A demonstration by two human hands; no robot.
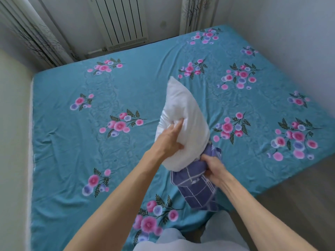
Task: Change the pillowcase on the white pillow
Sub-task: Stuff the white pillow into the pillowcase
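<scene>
Soft, light white pillow (pixel 183 113): left hand (pixel 169 137) grips its side; right hand (pixel 212 169) bunches the limp, probably slippery checked pillowcase (pixel 197 191).

Both bare forearms reach forward from the bottom edge, converging toward the middle. The left hand (pixel 170 136) is raised higher — fingers pressed in and thumb spread, gripping. The right hand (pixel 213 168) sits lower and nearer, fingers curled tight in a pinch.
</scene>
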